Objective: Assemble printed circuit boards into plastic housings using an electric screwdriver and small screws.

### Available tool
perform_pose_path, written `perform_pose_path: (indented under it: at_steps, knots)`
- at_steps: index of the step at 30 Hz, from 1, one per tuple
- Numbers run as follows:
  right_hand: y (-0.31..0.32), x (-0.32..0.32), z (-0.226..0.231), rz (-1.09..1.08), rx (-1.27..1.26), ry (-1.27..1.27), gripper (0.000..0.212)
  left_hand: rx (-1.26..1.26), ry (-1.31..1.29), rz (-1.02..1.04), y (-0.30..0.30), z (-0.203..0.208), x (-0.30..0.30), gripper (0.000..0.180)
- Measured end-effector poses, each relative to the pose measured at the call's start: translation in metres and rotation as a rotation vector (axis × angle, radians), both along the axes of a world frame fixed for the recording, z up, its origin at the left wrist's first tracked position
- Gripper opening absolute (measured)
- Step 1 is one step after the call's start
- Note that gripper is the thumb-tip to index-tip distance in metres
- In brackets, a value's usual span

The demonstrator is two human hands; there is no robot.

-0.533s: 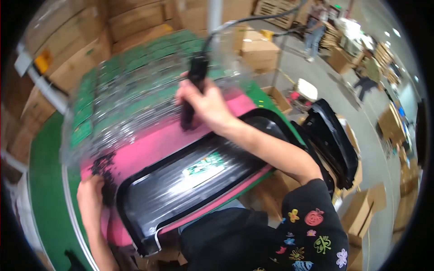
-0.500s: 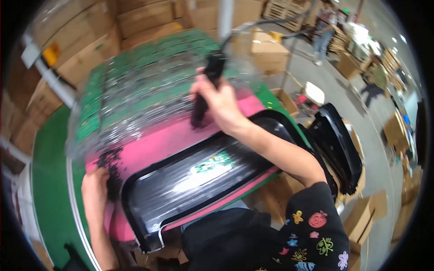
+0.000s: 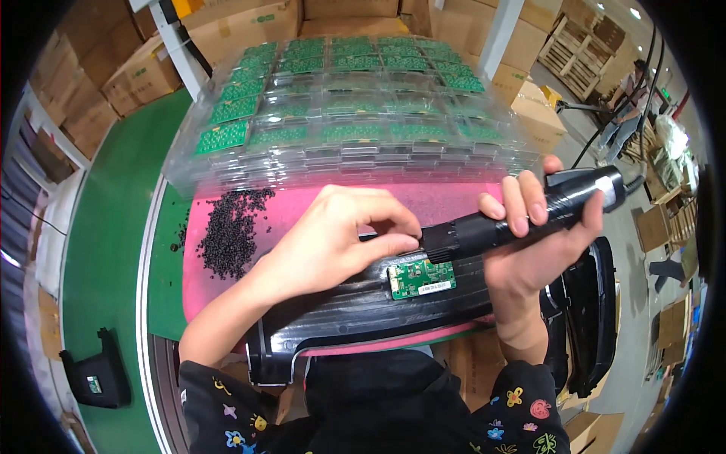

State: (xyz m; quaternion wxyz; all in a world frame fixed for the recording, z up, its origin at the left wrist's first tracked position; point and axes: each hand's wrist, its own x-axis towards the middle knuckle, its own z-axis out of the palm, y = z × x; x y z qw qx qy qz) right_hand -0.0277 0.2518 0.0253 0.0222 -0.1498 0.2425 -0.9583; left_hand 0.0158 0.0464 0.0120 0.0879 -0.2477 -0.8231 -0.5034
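The right hand (image 3: 529, 246) is wrapped firmly around a black cylindrical corded driver with a ribbed collar (image 3: 522, 223), held aslant with its tip pointing left, apparently so that the tip meets the left hand's fingers over the work. The left hand (image 3: 344, 234) has thumb and forefinger drawn narrowly together at that tip; anything pinched between them is too small to tell, and so is whether they touch the tool. Just nearer than the tip, a small green rectangular circuit board with a white label strip (image 3: 414, 281) lies in the hollow of a long glossy black plastic shell (image 3: 333, 321), which probably keeps it facing up and easy to reach. The shell rests along the near part of a pink mat (image 3: 291, 208), perhaps there to spare its surface from scratches. A loose heap of tiny black pieces (image 3: 229, 238) sits on the mat's left, seemingly put on the left hand's side for easy picking. Beyond, stacked clear plastic trays (image 3: 204, 163) hold rows of green boards (image 3: 355, 64), their compartments likely keeping the boards apart while the mat's near part serves the hands.
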Motion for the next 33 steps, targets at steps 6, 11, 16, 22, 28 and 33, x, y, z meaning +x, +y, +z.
perform_pose_path:
  at_steps: [6, 11, 16, 22, 28, 33]
  knots:
    - [0.016, 0.004, 0.001, 0.049, 0.065, 0.401, 0.052, -0.002, -0.217, -0.055, -0.011, -0.013, -0.009, 0.008]
    - [0.02, 0.008, -0.002, 0.051, 0.082, 0.518, 0.065, -0.047, -0.039, -0.116, 0.0, -0.02, -0.005, 0.008]
    - [0.012, 0.015, 0.006, -0.038, 0.227, 0.59, 0.052, -0.055, 0.064, -0.09, 0.005, -0.028, -0.006, 0.015]
    - [0.01, 0.002, 0.0, 0.125, 0.221, 0.618, 0.052, -0.049, -0.006, -0.083, 0.005, -0.025, -0.002, 0.018]
    - [0.009, -0.009, -0.017, 0.267, 0.283, 0.649, 0.056, -0.491, 0.379, -0.043, 0.007, -0.034, 0.002, 0.023]
    - [0.02, -0.008, -0.013, 0.227, 0.306, 0.628, 0.058, -0.601, 0.627, 0.101, 0.01, -0.029, 0.004, 0.018]
